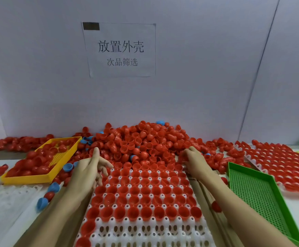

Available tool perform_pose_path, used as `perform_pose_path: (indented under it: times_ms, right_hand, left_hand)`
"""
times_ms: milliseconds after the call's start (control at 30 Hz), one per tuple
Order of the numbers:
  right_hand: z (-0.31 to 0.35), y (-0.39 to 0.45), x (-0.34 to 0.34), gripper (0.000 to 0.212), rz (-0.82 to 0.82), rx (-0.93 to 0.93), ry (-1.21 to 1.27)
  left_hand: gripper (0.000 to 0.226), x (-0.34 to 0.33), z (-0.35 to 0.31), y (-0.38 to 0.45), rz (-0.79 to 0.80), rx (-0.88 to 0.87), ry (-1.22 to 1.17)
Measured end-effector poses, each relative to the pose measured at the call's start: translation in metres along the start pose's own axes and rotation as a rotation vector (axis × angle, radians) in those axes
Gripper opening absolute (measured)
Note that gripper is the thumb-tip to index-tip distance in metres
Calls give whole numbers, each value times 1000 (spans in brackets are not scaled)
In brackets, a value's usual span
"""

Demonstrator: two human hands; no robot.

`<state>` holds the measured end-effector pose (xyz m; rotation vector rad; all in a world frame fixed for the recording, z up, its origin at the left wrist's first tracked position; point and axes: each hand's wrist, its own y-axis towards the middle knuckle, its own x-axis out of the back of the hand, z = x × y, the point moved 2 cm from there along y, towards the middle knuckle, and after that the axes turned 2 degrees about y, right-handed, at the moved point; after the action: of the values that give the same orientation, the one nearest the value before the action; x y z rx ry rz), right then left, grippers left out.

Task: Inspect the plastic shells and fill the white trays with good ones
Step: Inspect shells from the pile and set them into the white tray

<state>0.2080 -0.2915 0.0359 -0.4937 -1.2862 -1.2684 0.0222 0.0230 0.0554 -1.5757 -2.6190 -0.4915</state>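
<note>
Here, entries give places relative to the white tray in front of the person.
White tray (145, 230): lies on the bench (6, 207), running from the near edge toward the pile; far rows filled with red shells sitting open side up, the nearest rows mostly bare sockets, with a few shells down its left edge.
Pile of red shells (141, 139): heaped against the wall just beyond the tray's far end, spilling to both sides; a few blue shells (160, 122) mixed in.
Left hand (88, 168): at the tray's far left corner, fingers straight and spread, tips over the outer sockets; nothing seen held.
Right hand (193, 161): at the tray's far right corner, at the foot of the pile, fingers curled down among the shells; cannot tell whether it grips one.
Yellow tray (38, 179): left of the white tray, angled, partly filled with loose red shells; mesh floor visible.
Loose blue shells (53, 187): scattered on the bench between the yellow tray and the white tray.
Green tray (262, 198): right of the white tray, mesh floor, tilted.
Second white tray (287, 168): beyond the green tray, far right, rows filled with red shells.
Stray red shell (216, 206): on the bench just beside the white tray's right edge, under the right forearm.
Paper sign (120, 50): on the wall above the pile, printed characters.
</note>
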Motion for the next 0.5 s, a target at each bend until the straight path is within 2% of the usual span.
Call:
perform_pose_path:
  times_ms: [133,267,400,500]
  right_hand:
    - [1,-14,16,22,-148,-150,435]
    - [17,-45,36,23,-114,-180,943]
    - [40,-70,47,32,126,-141,1329]
    - [59,-84,47,39,432,-80,1612]
  left_hand:
    - [68,0,-2,-1,5,-3,-7]
    - [54,-9,-15,-10,70,-89,6]
    - [18,-28,-40,-34,140,-348,168]
    - [41,-50,-53,-54,222,-489,205]
